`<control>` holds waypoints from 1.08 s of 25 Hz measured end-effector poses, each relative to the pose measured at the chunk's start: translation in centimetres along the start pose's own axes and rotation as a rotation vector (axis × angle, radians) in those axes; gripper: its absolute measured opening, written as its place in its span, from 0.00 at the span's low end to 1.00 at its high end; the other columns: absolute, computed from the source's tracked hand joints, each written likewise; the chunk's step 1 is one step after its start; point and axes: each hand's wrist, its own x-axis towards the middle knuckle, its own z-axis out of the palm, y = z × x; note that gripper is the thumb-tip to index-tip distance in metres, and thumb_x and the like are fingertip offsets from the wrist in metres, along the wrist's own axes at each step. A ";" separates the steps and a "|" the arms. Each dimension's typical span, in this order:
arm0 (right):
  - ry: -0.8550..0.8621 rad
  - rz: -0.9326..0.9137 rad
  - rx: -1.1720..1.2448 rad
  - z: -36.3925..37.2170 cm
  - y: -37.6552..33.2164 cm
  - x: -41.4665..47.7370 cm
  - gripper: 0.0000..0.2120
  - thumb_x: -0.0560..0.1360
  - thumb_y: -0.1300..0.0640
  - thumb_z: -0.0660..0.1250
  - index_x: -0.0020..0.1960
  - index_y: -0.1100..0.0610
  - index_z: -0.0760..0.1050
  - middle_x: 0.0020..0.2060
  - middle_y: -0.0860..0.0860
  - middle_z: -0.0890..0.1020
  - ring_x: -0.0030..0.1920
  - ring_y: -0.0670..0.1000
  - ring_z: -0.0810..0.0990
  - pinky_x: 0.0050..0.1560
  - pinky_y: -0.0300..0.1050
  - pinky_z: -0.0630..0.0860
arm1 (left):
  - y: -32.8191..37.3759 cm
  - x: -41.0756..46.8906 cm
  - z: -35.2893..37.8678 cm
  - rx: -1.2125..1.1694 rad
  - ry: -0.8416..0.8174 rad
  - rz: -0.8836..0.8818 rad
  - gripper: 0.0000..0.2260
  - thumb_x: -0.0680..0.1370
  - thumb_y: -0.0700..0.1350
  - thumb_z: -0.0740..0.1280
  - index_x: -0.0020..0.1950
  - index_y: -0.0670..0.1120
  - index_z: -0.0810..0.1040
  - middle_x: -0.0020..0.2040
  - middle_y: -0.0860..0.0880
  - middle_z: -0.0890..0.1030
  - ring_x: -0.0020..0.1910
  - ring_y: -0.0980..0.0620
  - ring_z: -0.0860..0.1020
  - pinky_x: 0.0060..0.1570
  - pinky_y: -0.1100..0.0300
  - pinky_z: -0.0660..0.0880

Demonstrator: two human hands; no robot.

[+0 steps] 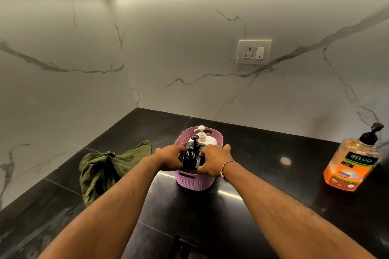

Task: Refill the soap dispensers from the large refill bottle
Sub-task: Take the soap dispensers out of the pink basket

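Both hands clamped on front black dispenser [190, 156], frame centre.
Left hand [170, 159] and right hand [212, 161] curl round it inside the pink basket [195, 184]; refill bottle [353, 166] stands well apart, right edge. Risk, judged: lifting may drag the crowded basket or topple the white dispenser [202, 133].

My left hand [170, 159] and right hand [212, 161] cover the bodies of the black dispensers [190, 154]; I see only their tops. The basket [195, 183] hides the base of the white dispenser [201, 132]. Small print on the refill bottle [353, 166] is unreadable.
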 end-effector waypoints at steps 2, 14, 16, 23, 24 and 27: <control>0.023 -0.017 0.082 -0.4 -0.1 -0.1 0.12 0.67 0.46 0.71 0.46 0.51 0.77 0.41 0.48 0.79 0.47 0.50 0.74 0.57 0.53 0.63 | 0.4 -0.2 0.0 0.070 0.063 0.016 0.19 0.73 0.54 0.71 0.62 0.52 0.75 0.56 0.52 0.79 0.58 0.48 0.75 0.60 0.48 0.63; 0.124 -0.068 0.388 -12.5 3.5 -2.9 0.19 0.63 0.49 0.76 0.52 0.53 0.78 0.41 0.46 0.80 0.44 0.48 0.78 0.49 0.47 0.77 | 8.8 -2.7 -10.3 0.087 0.158 0.195 0.23 0.67 0.45 0.79 0.60 0.43 0.78 0.55 0.46 0.80 0.51 0.47 0.77 0.51 0.57 0.73; 0.136 -0.039 0.387 -13.8 5.5 -4.3 0.20 0.64 0.51 0.76 0.54 0.54 0.77 0.42 0.46 0.79 0.42 0.46 0.77 0.43 0.40 0.75 | 11.5 -2.2 -9.9 0.105 0.184 0.243 0.24 0.68 0.46 0.78 0.61 0.42 0.77 0.56 0.46 0.79 0.52 0.47 0.77 0.51 0.57 0.72; 0.050 0.160 0.362 -9.3 13.0 -7.3 0.16 0.65 0.56 0.76 0.51 0.53 0.77 0.46 0.50 0.80 0.46 0.48 0.78 0.46 0.41 0.77 | 16.8 2.1 -1.7 0.087 0.034 0.263 0.24 0.71 0.42 0.75 0.65 0.42 0.73 0.63 0.44 0.77 0.60 0.45 0.76 0.57 0.56 0.72; 0.042 0.173 0.338 -8.2 13.6 -7.4 0.17 0.65 0.55 0.76 0.52 0.53 0.78 0.48 0.50 0.79 0.47 0.48 0.78 0.48 0.43 0.78 | 16.8 2.6 -0.3 0.073 0.012 0.250 0.25 0.71 0.42 0.75 0.66 0.43 0.73 0.64 0.44 0.76 0.61 0.45 0.76 0.59 0.55 0.73; 0.014 0.213 0.336 -5.4 14.6 -7.6 0.18 0.64 0.55 0.75 0.52 0.52 0.76 0.50 0.50 0.76 0.49 0.49 0.77 0.52 0.47 0.78 | 16.9 3.6 2.4 0.074 -0.039 0.225 0.25 0.71 0.42 0.76 0.66 0.43 0.73 0.64 0.44 0.77 0.62 0.45 0.76 0.62 0.53 0.73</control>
